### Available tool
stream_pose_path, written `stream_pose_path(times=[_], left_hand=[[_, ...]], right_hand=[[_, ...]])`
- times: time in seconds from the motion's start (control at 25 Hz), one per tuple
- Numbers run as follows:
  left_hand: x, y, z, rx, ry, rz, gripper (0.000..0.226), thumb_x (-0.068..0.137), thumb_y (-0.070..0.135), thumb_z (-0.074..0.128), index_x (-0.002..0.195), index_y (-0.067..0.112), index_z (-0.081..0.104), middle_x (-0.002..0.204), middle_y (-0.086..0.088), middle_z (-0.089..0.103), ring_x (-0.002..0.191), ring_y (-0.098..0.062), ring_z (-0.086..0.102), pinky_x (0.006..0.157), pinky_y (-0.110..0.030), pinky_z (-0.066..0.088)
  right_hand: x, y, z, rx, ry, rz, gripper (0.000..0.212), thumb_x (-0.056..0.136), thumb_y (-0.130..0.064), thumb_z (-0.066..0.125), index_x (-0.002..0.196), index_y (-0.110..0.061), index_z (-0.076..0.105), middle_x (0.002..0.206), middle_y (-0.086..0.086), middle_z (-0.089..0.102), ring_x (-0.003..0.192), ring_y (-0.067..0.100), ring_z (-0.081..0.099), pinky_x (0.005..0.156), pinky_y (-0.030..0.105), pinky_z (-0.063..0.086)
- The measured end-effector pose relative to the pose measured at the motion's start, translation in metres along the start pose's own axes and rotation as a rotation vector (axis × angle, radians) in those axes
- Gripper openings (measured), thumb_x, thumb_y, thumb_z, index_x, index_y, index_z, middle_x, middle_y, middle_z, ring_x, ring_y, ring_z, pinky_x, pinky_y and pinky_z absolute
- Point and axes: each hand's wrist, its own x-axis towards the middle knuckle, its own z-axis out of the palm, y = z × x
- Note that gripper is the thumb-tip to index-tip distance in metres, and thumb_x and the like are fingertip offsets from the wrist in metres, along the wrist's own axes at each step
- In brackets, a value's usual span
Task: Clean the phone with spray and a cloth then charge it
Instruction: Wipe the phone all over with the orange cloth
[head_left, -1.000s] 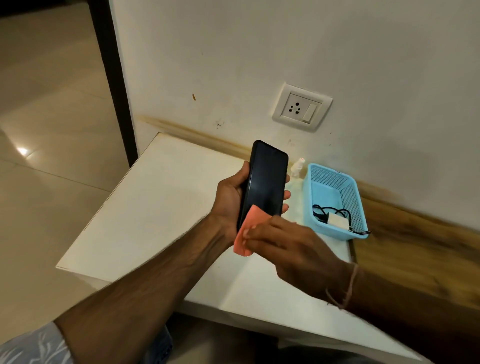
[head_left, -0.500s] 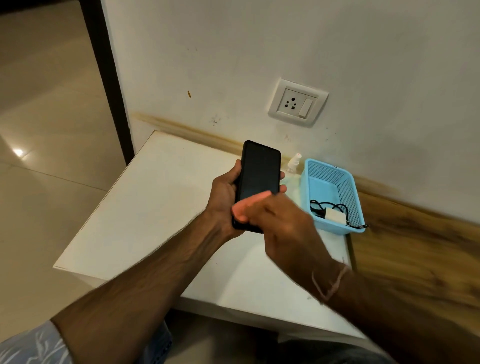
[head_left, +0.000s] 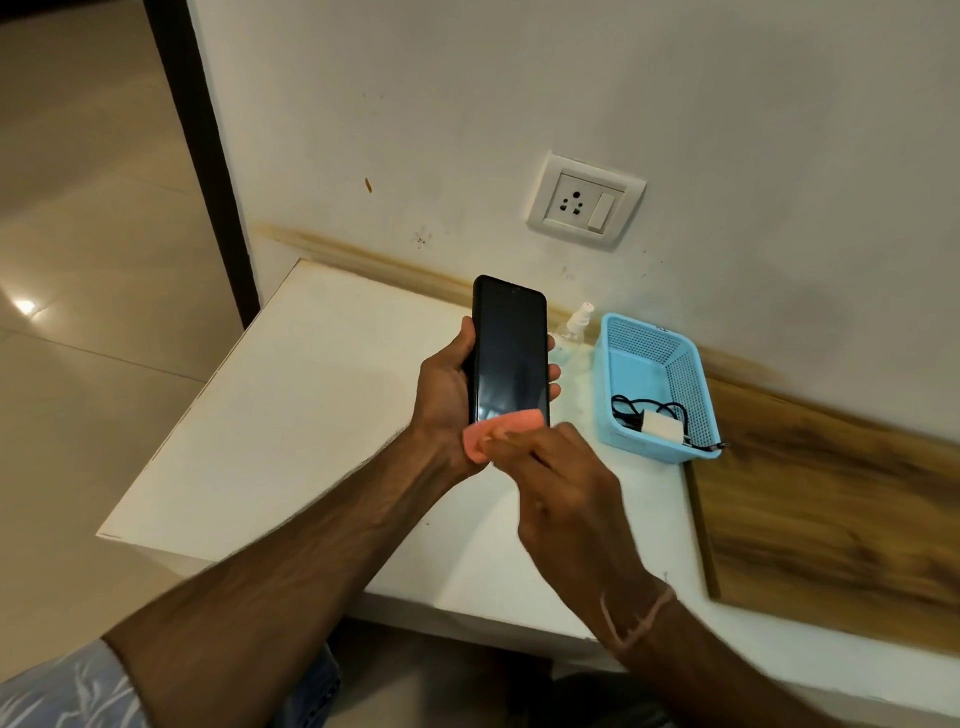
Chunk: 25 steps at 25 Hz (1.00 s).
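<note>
My left hand (head_left: 441, 389) grips a black phone (head_left: 511, 348) upright above the white table (head_left: 291, 431), screen towards me. My right hand (head_left: 566, 483) pinches a small pink cloth (head_left: 498, 428) and presses it against the phone's bottom edge. A small white spray bottle (head_left: 577, 322) stands at the wall behind the phone, partly hidden by it. A white charger with a black cable (head_left: 657, 423) lies in a blue basket (head_left: 675, 358).
A white wall socket with a switch (head_left: 587, 205) sits above the table. A wooden board (head_left: 831, 499) adjoins the table on the right. A dark door frame (head_left: 202, 156) and tiled floor (head_left: 78, 260) lie to the left.
The cloth went up over the lower screen and has come back down to the phone's bottom edge. My left hand still holds the phone upright.
</note>
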Motion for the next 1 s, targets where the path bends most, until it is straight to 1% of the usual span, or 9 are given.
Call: stream_pose_path(times=[0.12,0.24,0.32,0.48,0.56,0.64,0.8,0.88,1.0], left_hand=[[0.002,-0.001,0.002,-0.023,-0.004,0.035,0.070,0.101,0.058,0.029,0.139,0.004,0.053,0.129,-0.020,0.060,0.099,-0.036,0.061,0.094,-0.046,0.049],[0.001,0.003,0.001,-0.056,-0.028,0.038,0.071,0.101,0.057,0.030,0.138,0.003,0.055,0.131,-0.022,0.059,0.102,-0.037,0.060,0.098,-0.047,0.047],[0.000,0.004,-0.002,-0.067,-0.044,0.025,0.070,0.100,0.057,0.032,0.138,0.003,0.055,0.133,-0.021,0.057,0.104,-0.037,0.059,0.099,-0.048,0.046],[0.000,0.000,-0.001,-0.046,-0.070,-0.021,0.073,0.099,0.060,0.033,0.142,0.004,0.051,0.138,-0.019,0.055,0.112,-0.036,0.057,0.105,-0.049,0.041],[0.001,-0.002,-0.001,0.012,-0.038,-0.024,0.073,0.097,0.062,0.034,0.140,0.006,0.053,0.140,-0.019,0.057,0.122,-0.038,0.056,0.110,-0.051,0.038],[0.003,0.000,-0.004,0.017,-0.022,-0.018,0.072,0.097,0.061,0.035,0.139,0.006,0.054,0.138,-0.020,0.058,0.123,-0.039,0.055,0.111,-0.050,0.037],[0.001,0.007,-0.006,-0.066,-0.047,-0.004,0.069,0.099,0.056,0.036,0.137,0.002,0.057,0.134,-0.019,0.058,0.111,-0.037,0.058,0.108,-0.048,0.039],[0.000,0.004,-0.003,-0.057,-0.055,0.002,0.069,0.098,0.057,0.036,0.136,0.004,0.058,0.134,-0.019,0.060,0.111,-0.036,0.060,0.106,-0.047,0.042],[0.002,-0.006,0.000,-0.006,-0.007,-0.022,0.072,0.097,0.060,0.037,0.144,0.008,0.049,0.145,-0.018,0.053,0.129,-0.035,0.054,0.110,-0.046,0.041]], right_hand=[[-0.007,0.009,-0.006,-0.106,0.043,0.044,0.027,0.080,-0.009,0.067,0.105,-0.003,0.073,0.101,0.014,0.072,0.088,0.030,0.069,0.083,0.037,0.056],[-0.023,-0.004,0.004,-0.139,-0.045,0.120,0.060,0.065,-0.008,0.085,0.121,-0.002,0.065,0.123,0.014,0.065,0.114,0.033,0.062,0.097,0.045,0.048],[-0.035,-0.009,0.006,-0.164,-0.193,0.040,0.084,0.054,-0.001,0.088,0.130,-0.002,0.054,0.134,0.014,0.057,0.124,0.033,0.053,0.100,0.045,0.043],[-0.003,0.005,-0.011,-0.100,-0.305,0.036,0.095,0.057,0.022,0.048,0.146,-0.005,0.029,0.155,0.013,0.024,0.144,0.034,0.019,0.110,0.039,0.037],[0.023,0.007,-0.013,-0.013,-0.400,0.160,0.099,0.069,0.012,0.052,0.149,-0.015,0.000,0.159,0.005,-0.007,0.147,0.025,-0.010,0.118,0.039,0.026],[0.029,-0.001,-0.012,0.034,-0.509,0.207,0.107,0.072,-0.010,0.060,0.147,-0.020,-0.016,0.156,-0.001,-0.025,0.144,0.017,-0.025,0.118,0.039,0.027],[-0.013,-0.010,-0.019,0.001,-0.478,0.006,0.081,0.090,-0.046,0.049,0.154,-0.019,0.006,0.162,-0.004,-0.004,0.149,0.014,-0.006,0.115,0.036,0.029],[-0.012,0.004,-0.022,-0.045,-0.437,0.099,0.068,0.099,-0.057,0.024,0.154,-0.026,-0.001,0.160,-0.011,-0.011,0.147,0.005,-0.012,0.118,0.030,0.021],[0.012,0.002,-0.009,0.007,-0.356,0.348,0.072,0.092,-0.065,0.003,0.151,-0.026,-0.013,0.156,-0.014,-0.023,0.143,0.001,-0.023,0.121,0.029,0.010]])
